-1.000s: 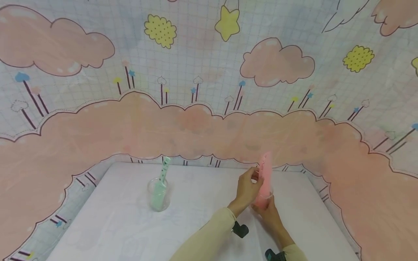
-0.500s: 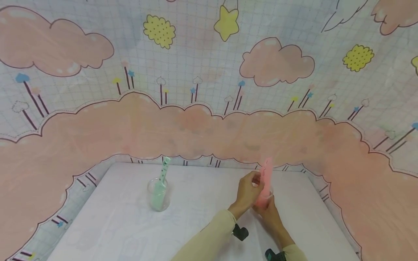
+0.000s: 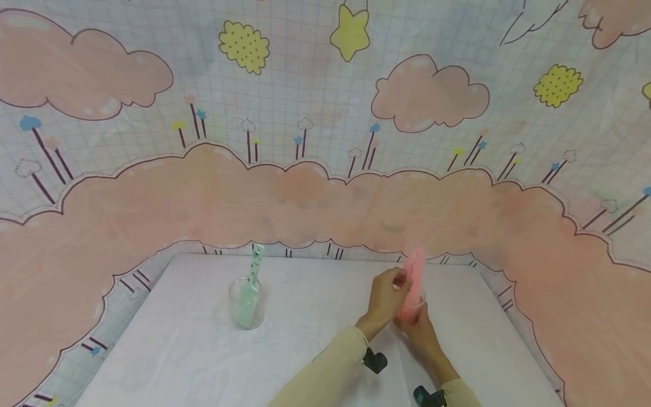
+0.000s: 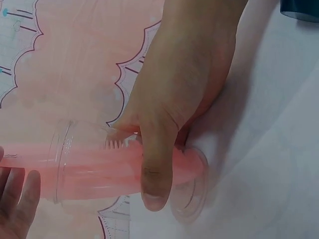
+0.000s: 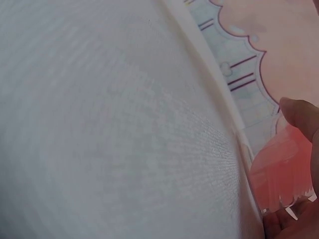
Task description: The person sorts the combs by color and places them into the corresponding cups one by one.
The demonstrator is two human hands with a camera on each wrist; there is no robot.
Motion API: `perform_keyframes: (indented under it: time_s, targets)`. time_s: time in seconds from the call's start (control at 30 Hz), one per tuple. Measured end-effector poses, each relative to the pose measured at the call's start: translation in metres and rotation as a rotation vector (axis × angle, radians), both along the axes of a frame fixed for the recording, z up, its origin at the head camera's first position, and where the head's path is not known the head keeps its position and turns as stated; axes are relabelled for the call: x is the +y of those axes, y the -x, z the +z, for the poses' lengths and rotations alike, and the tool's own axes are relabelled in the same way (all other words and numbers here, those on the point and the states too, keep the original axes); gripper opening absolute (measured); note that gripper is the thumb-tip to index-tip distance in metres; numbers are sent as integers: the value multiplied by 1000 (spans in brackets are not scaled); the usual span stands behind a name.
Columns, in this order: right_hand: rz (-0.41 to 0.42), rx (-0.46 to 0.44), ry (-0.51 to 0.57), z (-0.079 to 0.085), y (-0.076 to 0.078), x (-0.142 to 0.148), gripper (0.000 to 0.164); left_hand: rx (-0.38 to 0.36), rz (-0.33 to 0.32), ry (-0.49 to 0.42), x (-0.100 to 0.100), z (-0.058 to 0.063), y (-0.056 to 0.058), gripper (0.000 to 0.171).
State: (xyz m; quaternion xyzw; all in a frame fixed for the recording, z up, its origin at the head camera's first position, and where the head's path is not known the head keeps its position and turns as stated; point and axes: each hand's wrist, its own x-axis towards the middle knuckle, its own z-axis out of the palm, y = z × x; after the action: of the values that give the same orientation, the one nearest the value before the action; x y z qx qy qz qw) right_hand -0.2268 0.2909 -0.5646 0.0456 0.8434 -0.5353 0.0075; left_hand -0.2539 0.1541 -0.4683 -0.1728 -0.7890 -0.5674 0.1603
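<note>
Toward the right of the table, a pink comb [image 3: 416, 277] stands upright in a clear plastic cup [image 4: 61, 149]. My left hand [image 3: 387, 294] pinches the comb's upper part between thumb and fingers. Lower down, my right hand [image 3: 422, 333] grips the cup near its base. Seen from the left wrist, the right thumb lies across the cup wall, short teeth show through it, and the left fingers [image 4: 22, 199] touch the comb beyond the rim. In the right wrist view, the right thumb [image 5: 299, 114] and fingers enclose the cup with the pink comb inside.
Left of centre, a second clear cup [image 3: 236, 291] stands on the white table [image 3: 315, 305]. A mint-green tool [image 3: 248, 297] with a spotted handle leans in it. Behind the table hangs a patterned cloth [image 3: 295, 206] with peach clouds.
The pink comb has sunk lower into the cup, with my left hand moving slightly down along with it. My right hand and the green tool's cup have stayed put.
</note>
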Motion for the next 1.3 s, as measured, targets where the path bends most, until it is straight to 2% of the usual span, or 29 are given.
perform_keyframes:
  time_s: [0.2,0.37,0.63,0.77,0.93,1.1,1.3]
  targets:
    - [0,-11,4,-2,-1,1,105,-9,-6,26,2,-3,0,10]
    - [0,0,10,-2,0,1,102,-33,-7,29,2,-5,1,6]
    - [8,-8,-31,0,-1,2,105,-77,-3,56,1,-4,-1,7]
    - [8,-5,-38,0,-3,3,106,-124,-15,50,1,-6,-2,7]
    - [4,-19,-54,-3,-5,3,111,-194,-65,5,-2,-10,-6,11]
    - [8,9,-57,-5,-4,4,111,-204,-111,-8,-9,-11,-6,17]
    - [-17,11,-55,-6,-1,3,109,-162,-112,-15,-22,-9,-7,19]
